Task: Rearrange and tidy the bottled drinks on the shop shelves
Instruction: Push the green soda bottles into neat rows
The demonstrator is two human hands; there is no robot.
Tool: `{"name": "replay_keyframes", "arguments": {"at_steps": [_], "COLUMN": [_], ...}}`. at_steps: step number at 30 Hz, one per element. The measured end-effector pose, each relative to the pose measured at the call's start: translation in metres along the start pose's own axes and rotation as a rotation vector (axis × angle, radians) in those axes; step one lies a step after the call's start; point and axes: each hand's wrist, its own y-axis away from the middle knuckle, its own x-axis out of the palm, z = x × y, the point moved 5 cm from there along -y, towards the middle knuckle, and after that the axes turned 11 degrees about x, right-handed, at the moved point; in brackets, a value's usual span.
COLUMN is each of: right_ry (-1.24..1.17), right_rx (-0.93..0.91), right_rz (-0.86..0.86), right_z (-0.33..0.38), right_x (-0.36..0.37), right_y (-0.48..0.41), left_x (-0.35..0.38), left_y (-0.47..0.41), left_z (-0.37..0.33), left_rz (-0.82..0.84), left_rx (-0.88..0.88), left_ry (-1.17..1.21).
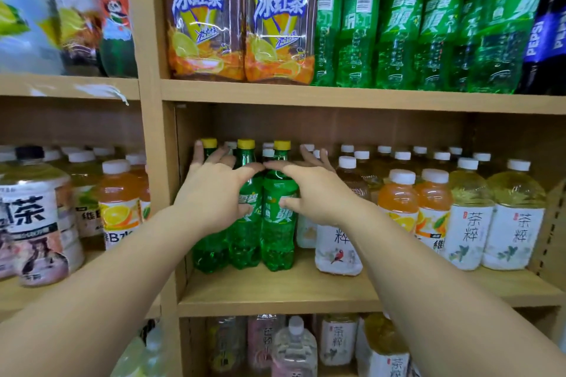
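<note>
Three green soda bottles with yellow caps (279,249) stand close together at the left end of the middle shelf (275,291). My left hand (214,196) lies spread over the left and middle bottles, with its fingers reaching past the caps. My right hand (309,193) is spread over the right bottle, and its forefinger tip almost meets the left hand's in front of the bottle necks. The fingers of both hands are fairly straight and press on the bottles from both sides.
Right of the green trio stand white-labelled tea bottles (337,249) and orange drinks (398,196), several deep. The shelf above carries large iced-tea bottles (202,18), large green soda bottles (398,30) and a Pepsi bottle (548,37). More drinks fill the left bay (119,208) and the bottom shelf (294,346).
</note>
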Motion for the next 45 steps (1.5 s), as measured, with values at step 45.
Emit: {"name": "replay_keyframes", "arguments": {"at_steps": [45], "right_ry": [-0.586], "right_rx": [-0.285], "right_rz": [-0.628], "right_z": [-0.072], "right_x": [-0.239], "right_y": [0.152], "left_x": [-0.221], "left_y": [-0.002], "left_z": [-0.11], "left_rz": [-0.826], "left_rx": [0.134], "left_ry": [0.758]}}
